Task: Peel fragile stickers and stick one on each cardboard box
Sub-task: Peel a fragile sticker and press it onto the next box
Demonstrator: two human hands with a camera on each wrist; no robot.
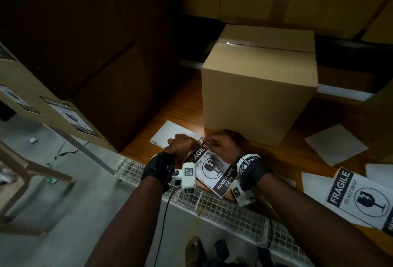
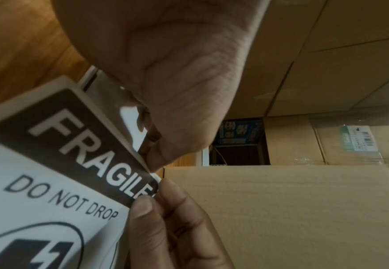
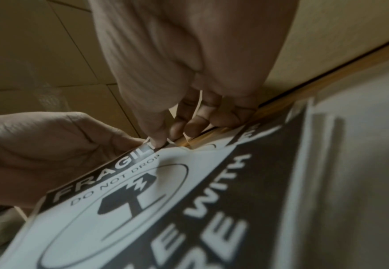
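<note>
A white and black fragile sticker (image 1: 212, 171) on its backing is held above the table's near edge. My left hand (image 1: 197, 141) grips its top edge next to the word FRAGILE (image 2: 85, 151). My right hand (image 1: 209, 142) pinches the top corner of the sticker (image 3: 188, 200) between thumb and fingertips (image 3: 160, 140), right beside the left hand (image 3: 50, 154). In the left wrist view the right hand's fingers (image 2: 147, 214) nip the corner just past the letter E. A plain taped cardboard box (image 1: 255, 88) stands just behind both hands, with no sticker on the faces I see.
A second fragile sticker (image 1: 361, 198) and blank white sheets (image 1: 336, 143) lie on the wooden table (image 1: 174, 105) to the right, and more white sheets (image 1: 170, 133) to the left. Boxes bearing stickers (image 1: 70, 115) stand at left. Stacked cartons rise behind. A wire-mesh ledge (image 1: 234, 209) runs along the table's near edge.
</note>
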